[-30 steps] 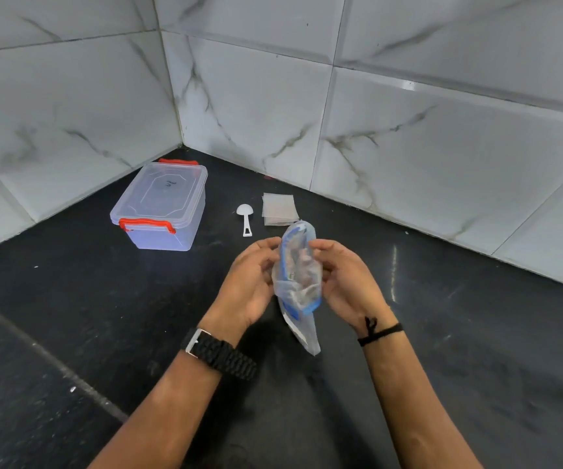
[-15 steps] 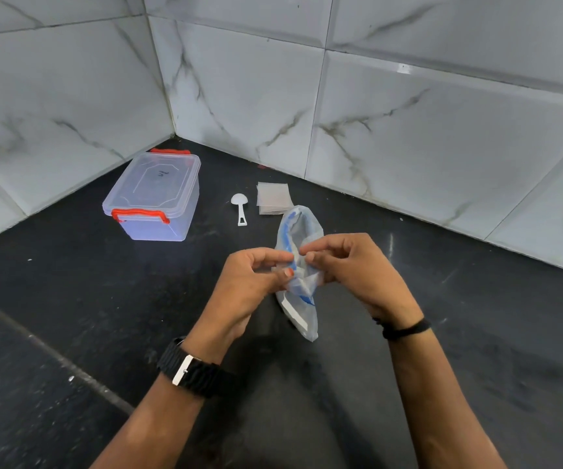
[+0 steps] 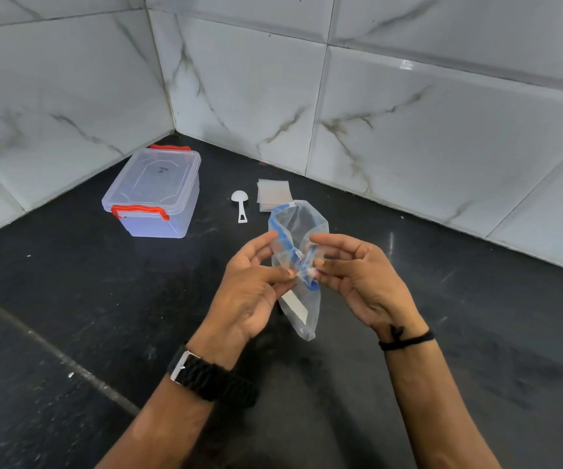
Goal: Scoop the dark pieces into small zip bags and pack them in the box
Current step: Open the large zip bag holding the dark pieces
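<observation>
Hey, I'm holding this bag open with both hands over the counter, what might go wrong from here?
1. The clear zip bag with the blue seal hangs twisted, pinched only by the fingertips of the left hand and right hand; it may slip or fold shut.
2. The white plastic scoop lies on the black counter beyond both busy hands, so reaching means letting go.
3. The clear plastic box with red latches has its lid on, so packing needs a free hand.

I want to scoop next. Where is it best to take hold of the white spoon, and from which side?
Grip the white spoon by its flat handle, probably from the near side: the handle end points toward the person, the bowl toward the wall. It lies flat on the dark counter, so pinch its edges from above.
</observation>
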The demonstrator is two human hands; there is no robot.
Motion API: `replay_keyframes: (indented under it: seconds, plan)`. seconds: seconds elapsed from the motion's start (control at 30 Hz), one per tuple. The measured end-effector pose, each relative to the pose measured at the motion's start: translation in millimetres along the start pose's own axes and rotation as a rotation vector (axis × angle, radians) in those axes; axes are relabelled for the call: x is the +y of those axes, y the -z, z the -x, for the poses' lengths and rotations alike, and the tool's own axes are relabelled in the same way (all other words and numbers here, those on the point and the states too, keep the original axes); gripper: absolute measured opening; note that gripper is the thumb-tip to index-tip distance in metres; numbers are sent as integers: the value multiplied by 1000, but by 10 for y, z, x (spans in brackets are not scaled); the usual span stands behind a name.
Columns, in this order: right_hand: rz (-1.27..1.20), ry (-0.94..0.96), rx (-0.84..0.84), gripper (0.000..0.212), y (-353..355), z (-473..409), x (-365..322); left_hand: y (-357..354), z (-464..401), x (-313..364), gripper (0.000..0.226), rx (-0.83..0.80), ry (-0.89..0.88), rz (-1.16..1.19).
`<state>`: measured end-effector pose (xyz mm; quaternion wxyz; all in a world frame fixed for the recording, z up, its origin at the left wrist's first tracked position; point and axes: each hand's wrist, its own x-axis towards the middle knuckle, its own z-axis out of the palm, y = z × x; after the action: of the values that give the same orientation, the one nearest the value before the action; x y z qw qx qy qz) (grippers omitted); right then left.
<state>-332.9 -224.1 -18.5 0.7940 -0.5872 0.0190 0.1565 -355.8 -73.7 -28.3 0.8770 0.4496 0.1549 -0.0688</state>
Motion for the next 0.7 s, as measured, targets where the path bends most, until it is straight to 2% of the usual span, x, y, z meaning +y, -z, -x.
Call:
replay_keyframes:
  seconds: [0.2,0.37,0.47,0.57,0.7]
  plan:
    - [-341,-90,102,33,-80,-18,50,66,-97,-166,39,-18,172,511]
    - [-649,-233,147,39,-99,-51,156,82,-186,-271,39,61,158,684]
    - [-710,-230,153,40,-117,-42,237,105,-214,-326,36,70,169,724]
    - [-526,-124,172,31,-111,-17,319,144,-184,-374,43,36,140,561]
    - [67,36,216,16,-22,52,368,106,-66,-370,30,157,19,50]
